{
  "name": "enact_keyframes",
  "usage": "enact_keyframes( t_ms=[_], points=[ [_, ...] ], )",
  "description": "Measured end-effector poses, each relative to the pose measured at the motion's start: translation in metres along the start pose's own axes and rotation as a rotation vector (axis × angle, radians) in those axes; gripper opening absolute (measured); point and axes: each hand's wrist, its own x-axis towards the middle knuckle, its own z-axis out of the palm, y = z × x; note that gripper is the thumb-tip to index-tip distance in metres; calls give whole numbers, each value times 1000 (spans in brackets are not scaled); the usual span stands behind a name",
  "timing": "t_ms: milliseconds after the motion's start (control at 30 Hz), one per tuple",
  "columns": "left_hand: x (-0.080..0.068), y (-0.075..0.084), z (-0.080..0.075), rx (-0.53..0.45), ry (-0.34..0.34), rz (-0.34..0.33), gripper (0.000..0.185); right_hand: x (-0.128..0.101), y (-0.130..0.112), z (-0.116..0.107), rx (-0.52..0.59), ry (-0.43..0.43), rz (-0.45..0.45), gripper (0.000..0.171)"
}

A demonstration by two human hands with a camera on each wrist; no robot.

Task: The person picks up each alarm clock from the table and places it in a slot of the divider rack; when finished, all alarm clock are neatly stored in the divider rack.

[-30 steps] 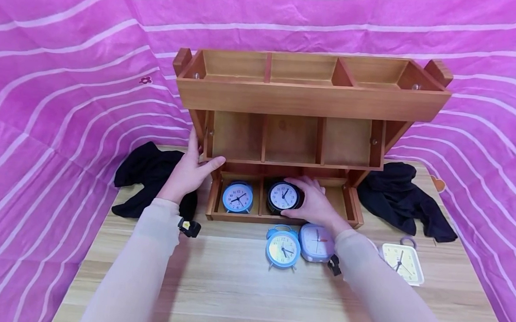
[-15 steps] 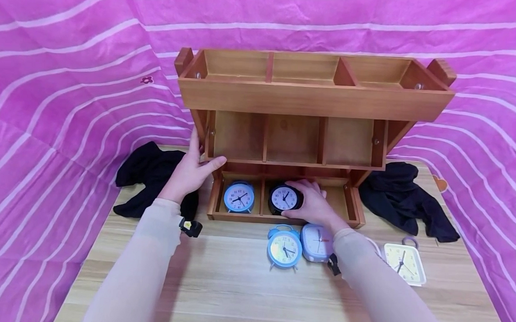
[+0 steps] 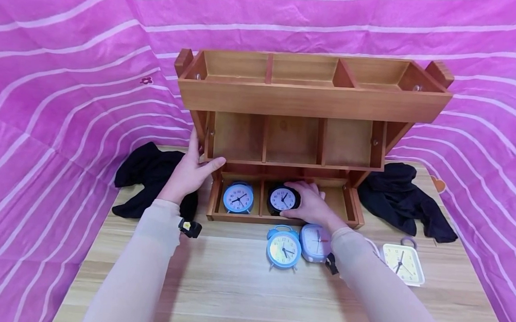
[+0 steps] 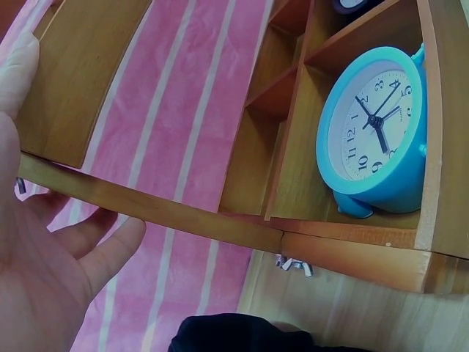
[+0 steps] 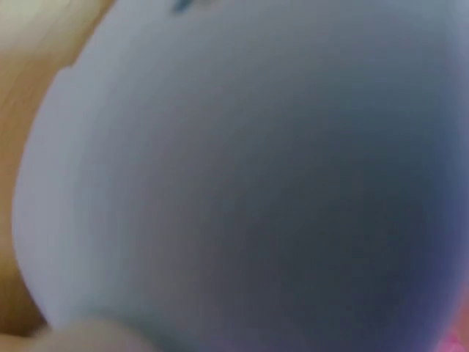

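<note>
A three-tier wooden shelf stands at the back of the table. My left hand rests flat against its left side, thumb on the front edge of the middle tier; the left wrist view shows the open palm beside that wood. My right hand curls round a black alarm clock standing in the middle compartment of the bottom tier. A blue alarm clock stands in the bottom left compartment. The right wrist view is a pale blur.
On the table in front of the shelf stand a blue twin-bell clock and a lavender square clock; a cream square clock lies further right. Black cloths lie at the left and right of the shelf. Pink striped fabric surrounds everything.
My right hand has pushed the black clock a little deeper into the middle bottom compartment. The left hand stays on the shelf's side.
</note>
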Motion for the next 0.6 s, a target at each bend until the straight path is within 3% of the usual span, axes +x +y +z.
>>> enact_keyframes(
  t_ms=[600],
  points=[
    [-2, 2, 0, -4, 2, -13, 104, 0, 8, 5, 1, 32, -30, 87]
  ],
)
